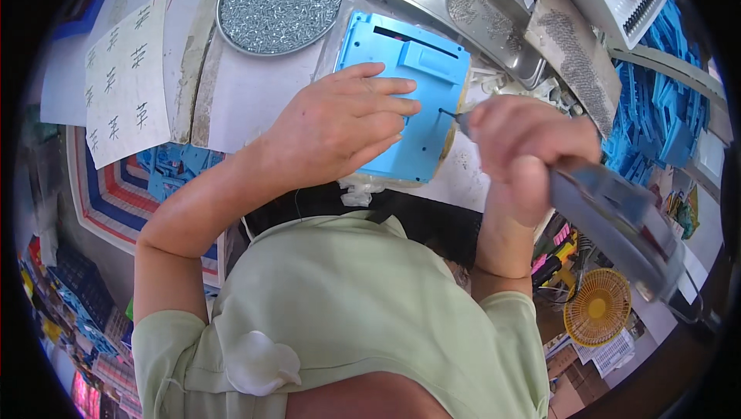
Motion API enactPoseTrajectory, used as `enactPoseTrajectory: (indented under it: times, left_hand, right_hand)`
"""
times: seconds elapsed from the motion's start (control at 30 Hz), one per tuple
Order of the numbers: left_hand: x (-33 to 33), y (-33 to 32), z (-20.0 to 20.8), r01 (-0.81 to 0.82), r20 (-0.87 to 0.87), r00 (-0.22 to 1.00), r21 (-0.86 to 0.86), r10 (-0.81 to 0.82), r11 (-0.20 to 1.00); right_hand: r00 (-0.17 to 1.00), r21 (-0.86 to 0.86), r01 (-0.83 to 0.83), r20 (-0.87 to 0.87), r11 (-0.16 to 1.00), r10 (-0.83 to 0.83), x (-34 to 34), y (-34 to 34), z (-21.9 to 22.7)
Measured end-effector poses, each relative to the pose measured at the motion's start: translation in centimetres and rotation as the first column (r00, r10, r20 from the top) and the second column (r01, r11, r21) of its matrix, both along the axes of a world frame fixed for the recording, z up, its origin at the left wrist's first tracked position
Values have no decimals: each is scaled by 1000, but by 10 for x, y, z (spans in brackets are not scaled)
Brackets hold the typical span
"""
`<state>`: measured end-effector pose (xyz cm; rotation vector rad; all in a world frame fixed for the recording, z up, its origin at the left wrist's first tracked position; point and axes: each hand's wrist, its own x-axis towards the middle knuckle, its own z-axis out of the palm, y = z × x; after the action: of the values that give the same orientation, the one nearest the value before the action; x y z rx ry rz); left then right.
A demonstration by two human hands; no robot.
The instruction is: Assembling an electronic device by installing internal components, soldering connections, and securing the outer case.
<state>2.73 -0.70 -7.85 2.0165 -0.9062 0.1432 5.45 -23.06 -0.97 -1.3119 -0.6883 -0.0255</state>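
A light-blue plastic casing (421,141) lies flat on the work table, with a long slot, a raised block and several small holes. My left hand (343,122) rests on its left part with the fingers stretched out flat. In my right hand (529,137) is a dark grey electric screwdriver (617,222), held tilted, its cable running off at the lower right. The thin bit points left and its tip meets a hole near the casing's right edge. Whether a screw sits under the tip is too small to tell.
A round metal tray (281,52) of screws stands behind. Beside it is a steel compartment tray (432,3) with small metal parts. Blue plastic pieces (648,102) pile up at right, above a yellow basket (597,307). A handwritten sheet (127,133) lies at left.
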Motion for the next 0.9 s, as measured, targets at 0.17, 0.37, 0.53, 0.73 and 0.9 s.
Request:
enactPoseTrajectory:
  times: [0.17,0.37,0.53,0.73,0.9]
  left_hand:
    - [2,0,0,12,-27,1000,-2,-12,1000]
    - [5,1,0,-7,-29,1000,0,7,1000]
    - [-2,1,2,27,-72,997,17,-26,999]
    - [-1,1,1,13,-69,998,3,-13,1000]
    - [1,-1,-8,-43,-63,997,-150,34,988]
  right_hand:
    - [999,-93,-39,31,995,42,7,5,-9]
    - [999,16,-13,47,1000,12,52,-11,10]
    - [998,17,12,-61,1000,-11,70,3,-14]
    - [999,-16,9,-42,1000,-9,75,2,-30]
    - [999,-8,-36,-27,999,36,64,-4,36]
